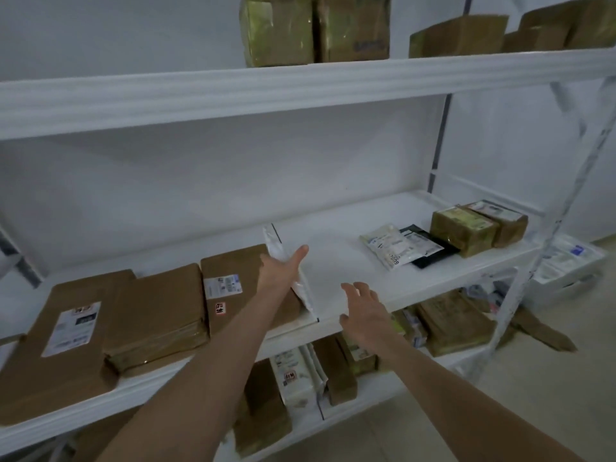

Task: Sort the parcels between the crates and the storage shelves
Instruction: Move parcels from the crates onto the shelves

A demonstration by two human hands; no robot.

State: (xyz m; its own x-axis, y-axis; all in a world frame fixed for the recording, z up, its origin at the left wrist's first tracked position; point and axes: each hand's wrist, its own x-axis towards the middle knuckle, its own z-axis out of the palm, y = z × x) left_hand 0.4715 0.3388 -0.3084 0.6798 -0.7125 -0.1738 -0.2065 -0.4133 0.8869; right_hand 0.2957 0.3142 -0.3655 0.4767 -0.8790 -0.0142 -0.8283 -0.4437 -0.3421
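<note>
A white plastic mailer (277, 249) stands on edge on the middle shelf (346, 261), leaning against a flat brown parcel (233, 278). My left hand (283, 266) lies flat against the mailer's right face, fingers straight, thumb up. My right hand (365, 311) hovers open at the shelf's front edge, holding nothing. Two more brown cardboard parcels (156, 311) (63, 341) lie to the left on the same shelf.
At the shelf's right end lie a white pouch (388, 245), a black pouch (430, 248) and two taped brown boxes (466, 228). Boxes stand on the top shelf (300, 88); parcels fill the lower shelf (300, 381). A white crate (566, 265) sits on the floor at right.
</note>
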